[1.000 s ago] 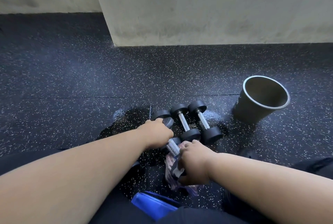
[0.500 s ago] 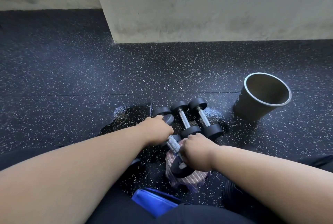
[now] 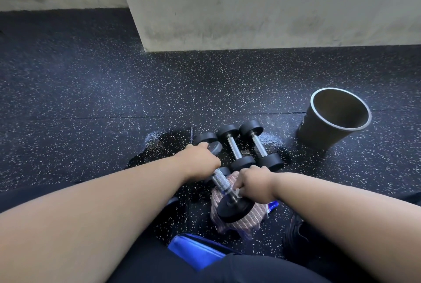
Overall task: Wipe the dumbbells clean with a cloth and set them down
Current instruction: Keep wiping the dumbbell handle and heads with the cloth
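Note:
A small black dumbbell (image 3: 234, 211) with a knurled chrome handle is held off the floor, tilted with its near head toward me. My left hand (image 3: 200, 160) grips its far end by the upper head. My right hand (image 3: 254, 182) holds a striped pinkish cloth (image 3: 239, 221) bunched round the handle's near end; the cloth hangs under and behind the near head. Two more dumbbells (image 3: 235, 147) (image 3: 259, 143) lie side by side on the floor just beyond my hands. Another dumbbell head (image 3: 205, 138) shows behind my left hand.
A dark round bin (image 3: 319, 132) stands to the right on the speckled black rubber floor (image 3: 91, 100). A wet patch (image 3: 159, 143) shines around the dumbbells. A concrete pillar (image 3: 250, 4) rises behind. A blue object (image 3: 196, 250) lies by my lap.
The held dumbbell's near head has come out from under my right hand and toward me. My right hand with the cloth has slid up the handle.

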`<action>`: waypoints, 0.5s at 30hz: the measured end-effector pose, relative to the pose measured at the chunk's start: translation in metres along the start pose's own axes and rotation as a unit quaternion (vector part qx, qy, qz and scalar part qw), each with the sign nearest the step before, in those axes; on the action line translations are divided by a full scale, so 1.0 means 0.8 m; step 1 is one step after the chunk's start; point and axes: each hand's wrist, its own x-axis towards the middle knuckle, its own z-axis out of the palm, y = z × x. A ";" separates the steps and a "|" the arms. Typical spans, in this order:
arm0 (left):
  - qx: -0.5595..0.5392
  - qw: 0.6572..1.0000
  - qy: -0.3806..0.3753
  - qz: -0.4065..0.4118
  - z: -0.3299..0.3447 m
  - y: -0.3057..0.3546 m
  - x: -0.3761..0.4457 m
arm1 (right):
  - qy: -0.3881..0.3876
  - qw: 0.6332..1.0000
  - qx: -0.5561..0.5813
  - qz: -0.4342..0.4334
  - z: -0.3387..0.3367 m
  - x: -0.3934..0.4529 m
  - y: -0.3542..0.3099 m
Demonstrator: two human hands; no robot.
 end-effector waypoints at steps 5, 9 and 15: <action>-0.004 1.000 -0.001 -0.002 -0.002 0.000 0.001 | -0.069 0.995 0.072 -0.021 -0.004 0.003 -0.004; -0.006 1.000 -0.008 -0.005 -0.003 -0.001 0.002 | -0.046 0.999 -0.019 -0.016 -0.019 -0.002 -0.011; 0.010 1.000 -0.019 -0.005 -0.009 0.000 0.000 | -0.003 0.984 -0.172 -0.045 -0.035 -0.040 -0.047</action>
